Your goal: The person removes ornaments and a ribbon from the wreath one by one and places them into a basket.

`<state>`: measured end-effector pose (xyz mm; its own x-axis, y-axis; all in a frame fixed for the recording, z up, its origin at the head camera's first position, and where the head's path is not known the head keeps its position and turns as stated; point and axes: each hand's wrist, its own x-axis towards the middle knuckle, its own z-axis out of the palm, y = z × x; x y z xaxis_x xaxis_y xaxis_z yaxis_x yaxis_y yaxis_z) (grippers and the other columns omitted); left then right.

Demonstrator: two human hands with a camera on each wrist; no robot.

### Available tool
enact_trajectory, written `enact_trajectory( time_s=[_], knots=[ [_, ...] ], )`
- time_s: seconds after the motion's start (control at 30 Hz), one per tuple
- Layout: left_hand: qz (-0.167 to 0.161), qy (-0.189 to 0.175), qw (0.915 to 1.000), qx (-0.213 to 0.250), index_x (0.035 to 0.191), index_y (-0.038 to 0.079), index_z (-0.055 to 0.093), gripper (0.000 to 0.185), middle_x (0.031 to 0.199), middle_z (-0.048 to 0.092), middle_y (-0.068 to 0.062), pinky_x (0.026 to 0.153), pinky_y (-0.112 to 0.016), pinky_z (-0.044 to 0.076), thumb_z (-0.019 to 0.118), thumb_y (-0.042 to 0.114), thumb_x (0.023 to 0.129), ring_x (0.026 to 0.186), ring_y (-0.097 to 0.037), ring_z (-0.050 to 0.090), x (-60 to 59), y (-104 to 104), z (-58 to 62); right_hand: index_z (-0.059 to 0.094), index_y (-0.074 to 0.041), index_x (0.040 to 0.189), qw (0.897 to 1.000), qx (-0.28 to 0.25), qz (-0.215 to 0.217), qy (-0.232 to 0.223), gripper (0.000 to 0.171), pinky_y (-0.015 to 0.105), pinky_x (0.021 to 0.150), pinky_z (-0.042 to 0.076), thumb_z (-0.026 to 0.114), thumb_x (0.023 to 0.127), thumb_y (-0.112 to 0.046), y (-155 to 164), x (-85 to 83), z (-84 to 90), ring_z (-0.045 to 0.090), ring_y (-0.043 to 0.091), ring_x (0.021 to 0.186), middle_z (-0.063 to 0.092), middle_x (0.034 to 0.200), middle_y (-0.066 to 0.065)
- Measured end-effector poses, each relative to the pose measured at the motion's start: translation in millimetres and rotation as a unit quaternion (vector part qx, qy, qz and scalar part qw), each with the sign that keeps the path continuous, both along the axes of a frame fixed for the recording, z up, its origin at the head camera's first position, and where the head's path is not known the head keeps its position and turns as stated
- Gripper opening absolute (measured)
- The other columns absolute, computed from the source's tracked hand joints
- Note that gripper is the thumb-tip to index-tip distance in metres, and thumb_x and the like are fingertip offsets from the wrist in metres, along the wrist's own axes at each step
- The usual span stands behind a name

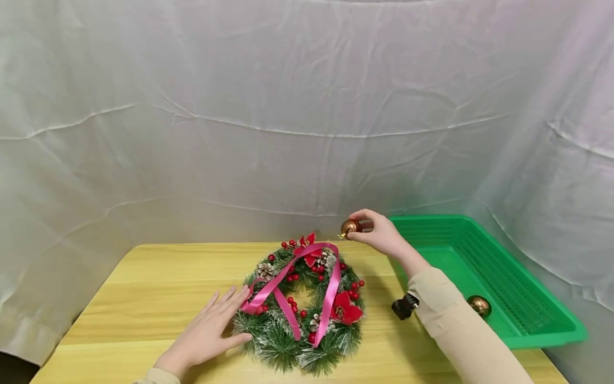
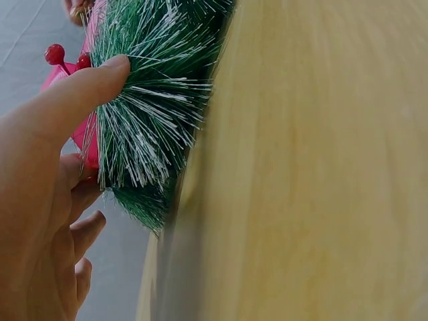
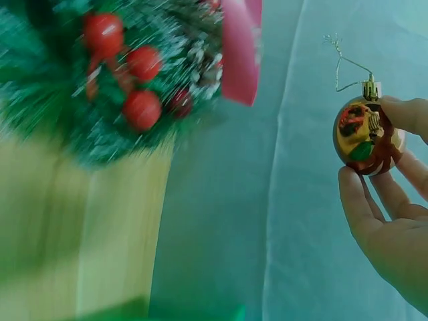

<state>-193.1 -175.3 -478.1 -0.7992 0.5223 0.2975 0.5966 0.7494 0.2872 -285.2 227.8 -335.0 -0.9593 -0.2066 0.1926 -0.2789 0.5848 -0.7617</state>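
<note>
A shiny copper Christmas ball (image 1: 349, 228) with a gold cap and thin wire loop is pinched in the fingers of my right hand (image 1: 379, 233). It is held up past the back right of the wreath, apart from it. The green wreath (image 1: 278, 344) lies on the table, with red berries, pine cones, red flowers and a pink ribbon (image 1: 331, 296) draped over it. My left hand (image 1: 208, 333) rests against the wreath's left side, fingers spread. In the left wrist view its thumb (image 2: 100, 80) touches the frosted needles.
A green plastic basket (image 1: 523, 288) stands at the right, with another copper ball (image 1: 479, 305) inside. The wooden table (image 1: 144, 288) extends to the left of the wreath. A pale grey curtain (image 1: 268, 160) hangs behind. A black strap buckle (image 1: 405, 306) sits at my right wrist.
</note>
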Motion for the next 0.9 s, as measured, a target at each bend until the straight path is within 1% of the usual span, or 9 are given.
enact_trajectory(
  time_s=[0.13,0.3,0.53,0.67,0.9],
  knots=[
    [0.003,-0.001,1.0000,0.002,0.151,0.013,0.028,0.089,0.155,0.026,-0.005,0.115,-0.026,-0.009,0.054,0.065,0.084,0.140,-0.031,0.025,1.3,-1.9,-0.2,0.058,-0.007,0.123,1.000,0.012,-0.004,-0.012,0.044,0.042,0.082,0.055,0.074,0.084,-0.019,16.6,12.5,-0.2,0.059,0.034,0.108,0.061,0.117,0.015],
    [0.002,-0.001,1.0000,0.005,0.151,0.013,0.027,0.088,0.155,0.026,-0.006,0.114,-0.025,-0.010,0.054,0.064,0.085,0.140,-0.032,0.026,2.3,-2.5,0.8,0.057,-0.007,0.124,0.999,0.028,-0.009,-0.016,0.047,0.040,0.079,0.055,0.074,0.084,-0.025,40.1,28.3,2.8,0.058,0.035,0.108,0.059,0.118,0.015],
    [0.001,0.008,1.0000,0.004,0.151,0.013,0.029,0.087,0.155,0.027,-0.005,0.114,-0.025,-0.009,0.054,0.064,0.085,0.139,-0.032,0.027,2.0,-1.5,2.4,0.052,-0.007,0.129,0.998,0.050,-0.030,-0.030,0.056,0.046,0.084,0.052,0.072,0.085,-0.036,78.6,53.0,10.1,0.053,0.038,0.115,0.053,0.129,0.016],
    [0.001,0.005,1.0000,0.007,0.151,0.012,0.029,0.088,0.154,0.027,-0.006,0.114,-0.024,-0.010,0.055,0.064,0.085,0.139,-0.033,0.027,2.0,-1.3,2.9,0.051,-0.007,0.131,0.996,0.073,-0.047,-0.030,0.059,0.050,0.085,0.051,0.070,0.086,-0.039,101.4,64.8,8.6,0.053,0.039,0.116,0.052,0.129,0.017],
    [0.002,0.004,1.0000,0.002,0.151,0.013,0.030,0.087,0.154,0.028,-0.005,0.114,-0.024,-0.010,0.054,0.064,0.085,0.139,-0.031,0.027,1.4,-1.5,2.3,0.051,-0.003,0.130,0.993,0.100,-0.056,-0.022,0.055,0.052,0.083,0.051,0.067,0.089,-0.036,133.8,78.9,0.1,0.056,0.040,0.112,0.054,0.128,0.021]
  ],
)
